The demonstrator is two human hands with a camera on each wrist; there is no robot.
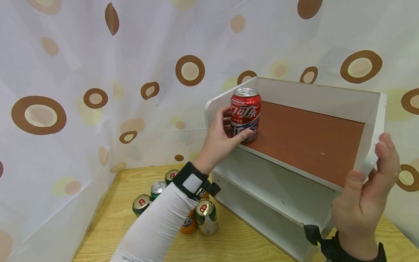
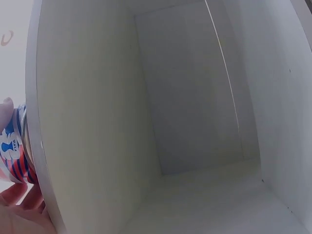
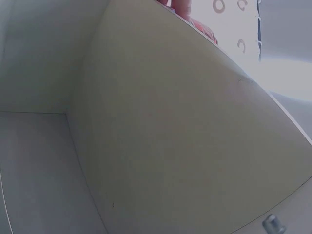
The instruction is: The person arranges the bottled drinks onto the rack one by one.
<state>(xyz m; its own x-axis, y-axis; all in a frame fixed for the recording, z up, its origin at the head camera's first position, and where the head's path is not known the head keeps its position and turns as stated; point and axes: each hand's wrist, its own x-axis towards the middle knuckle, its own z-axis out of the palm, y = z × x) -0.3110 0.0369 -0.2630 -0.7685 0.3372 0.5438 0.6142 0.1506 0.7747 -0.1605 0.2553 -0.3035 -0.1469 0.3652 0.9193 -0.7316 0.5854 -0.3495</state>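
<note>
Red drink can (image 1: 246, 114) is standing upright at the front left corner of a white shelf (image 1: 379, 120), up at the brown top board (image 1: 307, 145). Its bottom is hiding a bit, so I cannot tell if it is touching the board. The left hand (image 1: 220, 140) is holding it low down. The fingers are curling round the left and back, the thumb is reaching across the front, and the can is filling the gap between them. The right hand (image 1: 366, 193) is gripping the right side wall of the shelf. Its fingers are lying on the outside and its thumb is resting nearer the front, with the wall's edge sitting between.

Big white Chinese letters, 口可乐, are showing on the red part. In the left wrist view, the word FIFA is showing next to a blue cup picture (image 2: 8, 146).

Under the left arm, more cans are standing on the wooden table (image 1: 108, 218). A green can with a gold top (image 1: 207, 222) is showing a red tab. Just beside it, an orange can (image 1: 188, 225) is peeking out, its letters partly hiding. Behind everything, a white curtain (image 1: 163, 32) is hanging, with brown rings and spots.
</note>
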